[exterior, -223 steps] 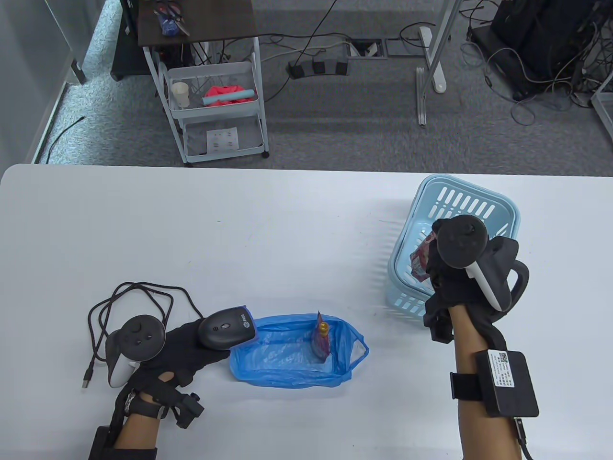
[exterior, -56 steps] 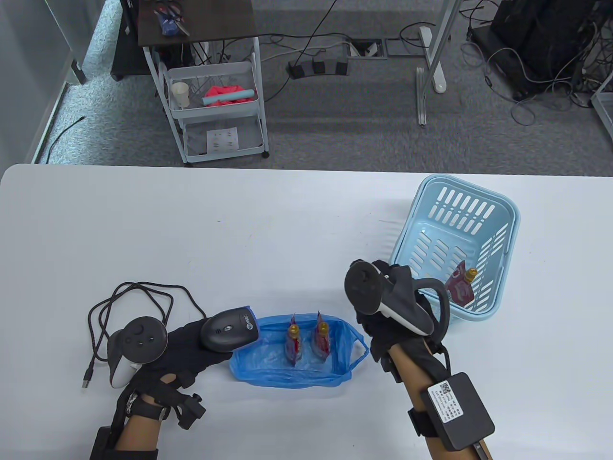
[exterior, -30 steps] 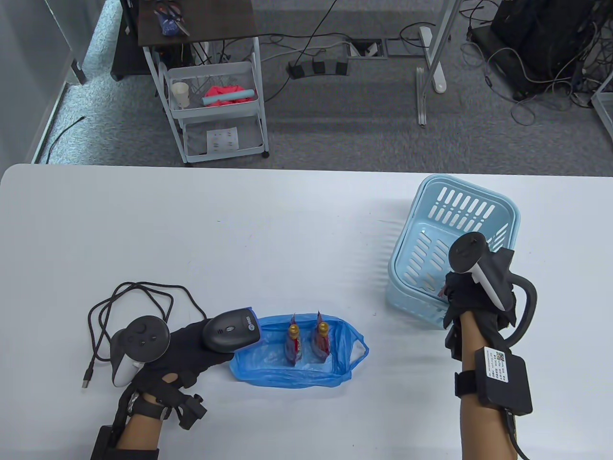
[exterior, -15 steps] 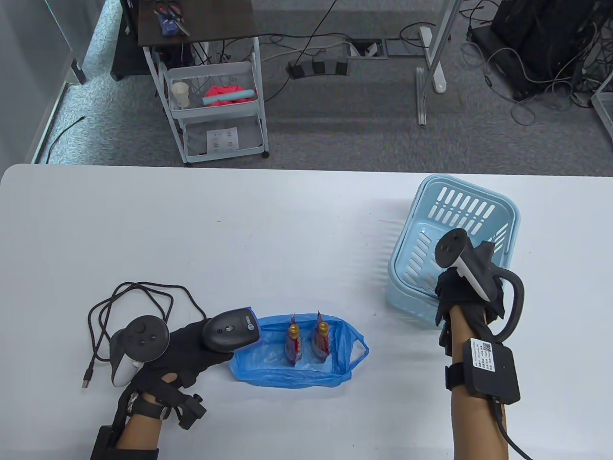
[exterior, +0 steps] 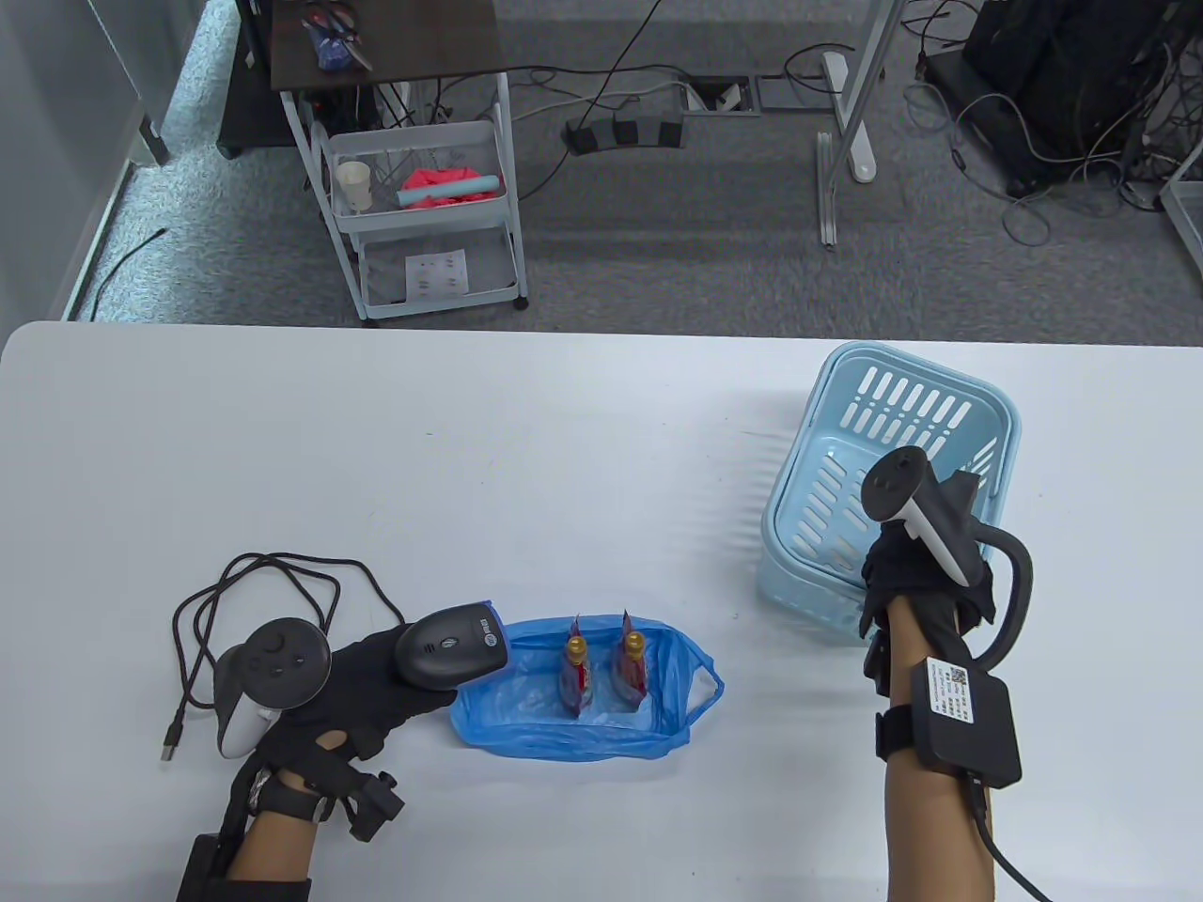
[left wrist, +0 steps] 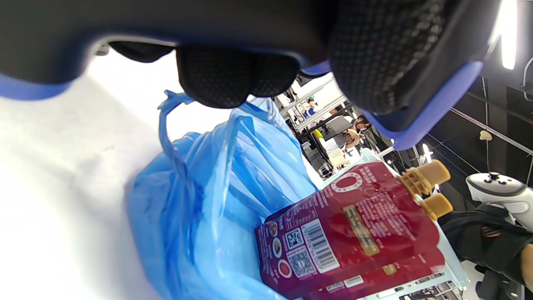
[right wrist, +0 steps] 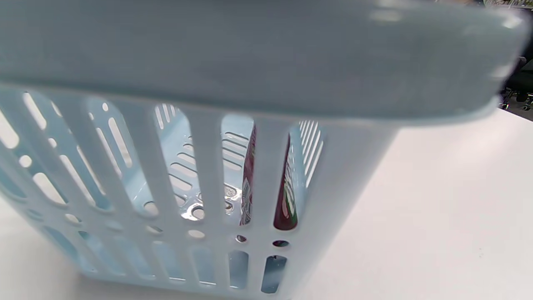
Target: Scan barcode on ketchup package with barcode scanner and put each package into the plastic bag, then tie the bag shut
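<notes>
My left hand (exterior: 376,681) grips the black barcode scanner (exterior: 449,645), whose head points right at the open blue plastic bag (exterior: 526,700). Two red ketchup packages (exterior: 578,669) (exterior: 632,663) with yellow caps stand upright inside the bag. The left wrist view shows the packages (left wrist: 354,225) with their barcodes facing the scanner (left wrist: 258,25). My right hand (exterior: 916,564) reaches over the near rim of the light blue basket (exterior: 902,399); the tracker hides its fingers. One more ketchup package (right wrist: 266,179) stands inside the basket (right wrist: 208,137), seen through the slots.
The scanner's dark cable (exterior: 254,601) lies coiled on the white table (exterior: 470,451) left of my left hand. Beyond the far edge stand a white trolley (exterior: 423,216) and floor cables.
A second package now stands in the bag. My right hand left the bag, went back to the basket, and in the last second only shifted slightly at its near rim. The left hand stayed still.
</notes>
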`<state>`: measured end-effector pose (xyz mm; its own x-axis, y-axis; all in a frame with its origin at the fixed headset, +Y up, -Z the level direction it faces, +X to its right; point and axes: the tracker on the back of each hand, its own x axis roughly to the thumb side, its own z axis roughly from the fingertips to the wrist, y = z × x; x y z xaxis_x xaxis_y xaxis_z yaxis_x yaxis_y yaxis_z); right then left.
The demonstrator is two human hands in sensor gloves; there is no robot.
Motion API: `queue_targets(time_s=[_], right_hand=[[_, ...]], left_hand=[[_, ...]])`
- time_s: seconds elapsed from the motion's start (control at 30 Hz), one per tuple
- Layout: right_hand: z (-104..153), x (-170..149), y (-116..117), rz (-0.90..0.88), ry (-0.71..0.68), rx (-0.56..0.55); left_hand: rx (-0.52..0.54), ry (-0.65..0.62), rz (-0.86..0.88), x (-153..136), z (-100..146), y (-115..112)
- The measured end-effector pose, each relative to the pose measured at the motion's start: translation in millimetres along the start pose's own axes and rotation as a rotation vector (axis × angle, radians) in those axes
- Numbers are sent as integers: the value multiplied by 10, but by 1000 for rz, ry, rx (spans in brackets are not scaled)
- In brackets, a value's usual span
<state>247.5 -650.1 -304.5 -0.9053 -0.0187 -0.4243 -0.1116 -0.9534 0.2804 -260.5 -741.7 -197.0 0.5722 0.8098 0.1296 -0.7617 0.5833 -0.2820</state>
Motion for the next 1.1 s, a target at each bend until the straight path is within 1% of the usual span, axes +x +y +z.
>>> queue_targets(time_s=[0.37,0.5,0.83,1.1], right_hand=[[15,-55,-44,-68,-19,-57],[57,-70,-109,-133,-43,-66],[323,-33,-400,-201,-127,-181],[591,2,-655,-244,-203,-298]], left_hand=[[4,2,8,-11,4,11],[5,5,10,-15,6,15],[6,3,13,-21,6,20],[7,5,16,-26,5,24]])
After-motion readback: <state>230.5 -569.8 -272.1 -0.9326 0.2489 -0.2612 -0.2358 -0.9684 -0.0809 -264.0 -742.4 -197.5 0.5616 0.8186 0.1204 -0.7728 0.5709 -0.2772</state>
